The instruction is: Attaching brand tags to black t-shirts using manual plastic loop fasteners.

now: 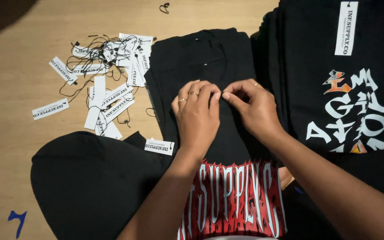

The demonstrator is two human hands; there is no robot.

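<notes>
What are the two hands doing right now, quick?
Left hand: fingers pinched shut on something tiny over the black shirt; what it is cannot be told.
Right hand: fingers pinched shut at the same spot, meeting the left.

Your bare left hand (196, 116) lies knuckles up, two rings showing, thumb and forefinger pinched. Your bare right hand (252, 109) faces it, fingertips pinched and nearly touching the left's. Both forearms angle in from below.
</notes>
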